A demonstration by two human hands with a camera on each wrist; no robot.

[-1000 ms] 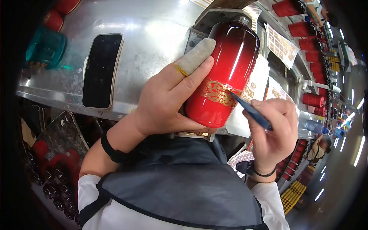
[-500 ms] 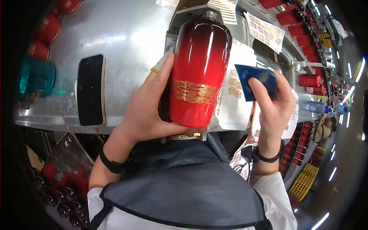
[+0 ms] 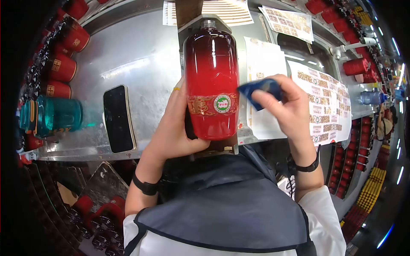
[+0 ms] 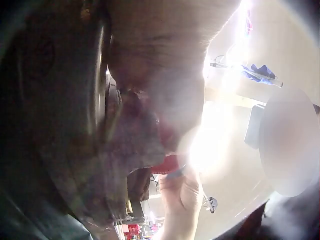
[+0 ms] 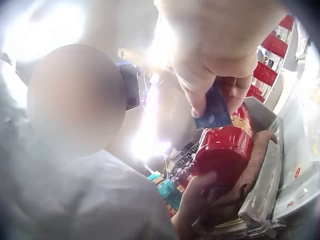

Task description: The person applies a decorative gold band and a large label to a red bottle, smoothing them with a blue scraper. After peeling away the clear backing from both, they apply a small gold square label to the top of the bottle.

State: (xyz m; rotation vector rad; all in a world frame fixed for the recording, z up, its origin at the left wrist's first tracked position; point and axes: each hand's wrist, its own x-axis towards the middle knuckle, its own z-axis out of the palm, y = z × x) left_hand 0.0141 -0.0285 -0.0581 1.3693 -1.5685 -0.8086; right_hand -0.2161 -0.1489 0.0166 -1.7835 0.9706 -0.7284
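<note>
A glossy bottle (image 3: 211,72), dark at the shoulder and red below, lies with its clear neck pointing away from me. Around its lower part runs a gold-patterned band (image 3: 200,105) with a round green-and-white emblem (image 3: 222,103) facing up. My left hand (image 3: 168,130) holds the bottle by its left side and base, its fingertips hidden beneath. Between thumb and fingers, my right hand (image 3: 292,109) pinches a thin dark-blue scraper (image 3: 261,90), whose pointed corner is close to the bottle's right side. In the right wrist view the scraper (image 5: 214,111) overlaps the red bottle (image 5: 225,145).
Printed label sheets (image 3: 322,102) and a white sheet (image 3: 267,115) lie right of the bottle on the metal table (image 3: 145,47). A phone (image 3: 118,119) and a teal jug (image 3: 60,115) are on the left. Red bottles (image 3: 64,68) line the far left.
The scraper was on the gold band, then lifted off to the right, and is now back close to the bottle. The bottle has turned, bringing the round emblem up; it is straighter than before.
</note>
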